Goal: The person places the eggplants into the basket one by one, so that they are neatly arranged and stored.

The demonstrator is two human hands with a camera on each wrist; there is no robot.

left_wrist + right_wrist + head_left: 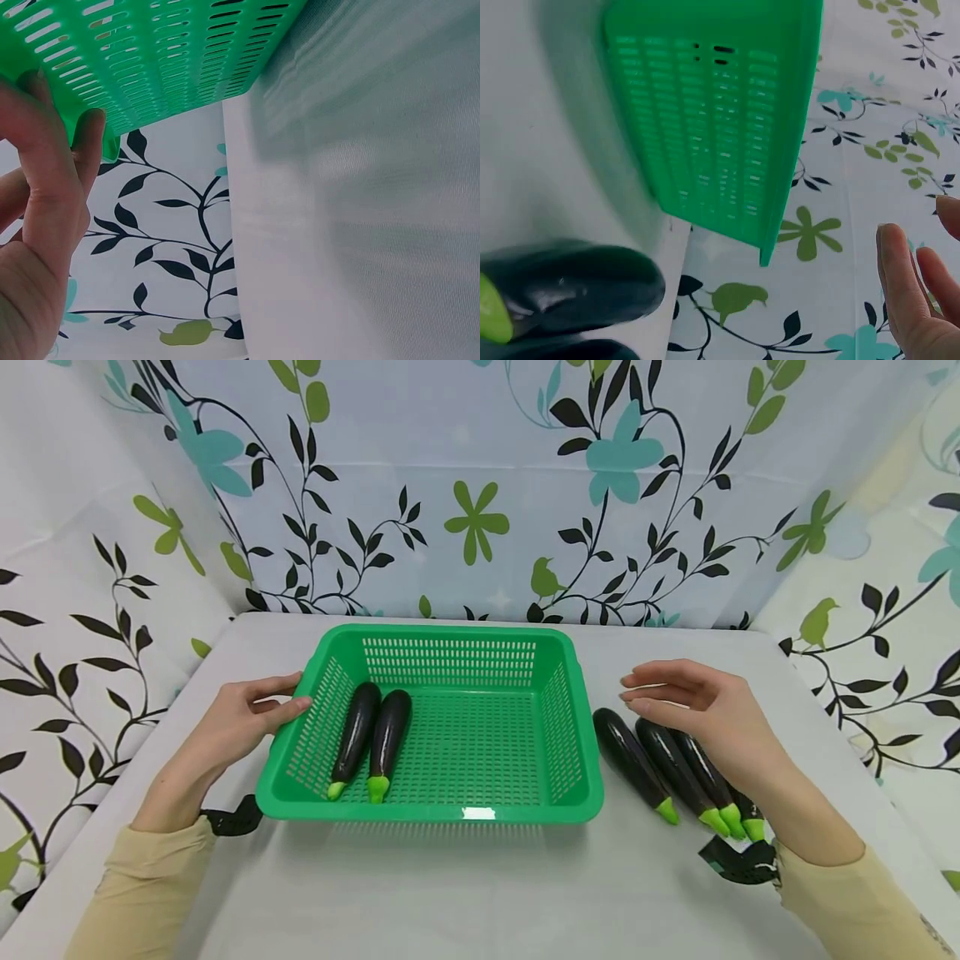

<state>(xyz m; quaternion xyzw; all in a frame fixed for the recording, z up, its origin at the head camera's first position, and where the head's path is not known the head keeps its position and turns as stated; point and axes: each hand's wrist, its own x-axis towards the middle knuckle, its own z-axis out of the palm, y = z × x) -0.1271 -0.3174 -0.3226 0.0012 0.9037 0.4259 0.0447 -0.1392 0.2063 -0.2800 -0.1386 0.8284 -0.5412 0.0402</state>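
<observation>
1. Printed cloth [442,443] with teal flowers, green birds and dark leafy stems hangs behind and along both sides of a white desk [420,893].
2. Across the middle of the desk, a bit left of centre, I have a green basket [360,811] with slotted walls and a pale patch on its near rim.
3. Inside it, at the left end, I count two eggplants [390,735] lying side by side, green caps pointing to the near side.
4. Just right of the basket, four more eggplants [632,760] lie on the desk in a slanting row, close together, their caps toward the near right.
5. On the left, my left hand [243,718] grips the basket's left rim; the left wrist view shows its fingers against the green plastic.
6. On the right, my right hand [701,697] is released and holds nothing. It hovers above the far part of the row, covering some of it, with fingers slightly bent and pointing left toward the basket; the right wrist view has the fingers apart from both.
7. Beige sleeves [142,885] cover both forearms, and I see a black strap [236,817] by the left wrist and a similar dark piece [742,862] by the right.
</observation>
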